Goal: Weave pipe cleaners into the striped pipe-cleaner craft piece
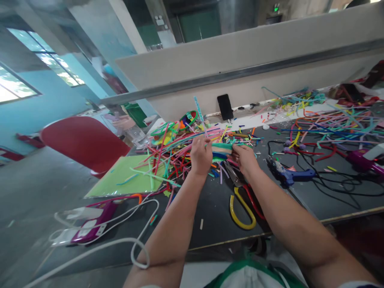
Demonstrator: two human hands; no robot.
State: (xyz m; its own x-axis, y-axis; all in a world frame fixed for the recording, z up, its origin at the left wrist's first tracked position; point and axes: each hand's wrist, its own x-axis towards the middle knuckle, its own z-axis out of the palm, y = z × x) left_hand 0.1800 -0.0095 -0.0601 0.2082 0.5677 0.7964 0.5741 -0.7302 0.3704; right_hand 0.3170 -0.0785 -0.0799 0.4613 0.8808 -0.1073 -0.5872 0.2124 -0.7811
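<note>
Between my two hands stretches a flat strip of pipe cleaners [222, 149] in teal, beige and dark blue. My left hand [201, 155] pinches its left end, with thumb and fingers closed. At its right end my right hand [244, 157] has its fingers closed on it too. A light blue fuzzy stem [198, 109] sticks up just behind my left hand; I cannot tell whether that hand holds it. Scissors [243, 208] with one yellow and one red handle lie below the strip, blades pointing toward my right hand. Loose pipe cleaners [177, 150] in many colours are heaped beside my left hand.
A blue glue gun [295, 176] with black cables lies right of my right arm. More pipe cleaners [339, 126] spread at far right. A black phone [225, 107] leans on the back panel. At left are a green sheet [111, 178], a purple power strip [94, 224] and white cable.
</note>
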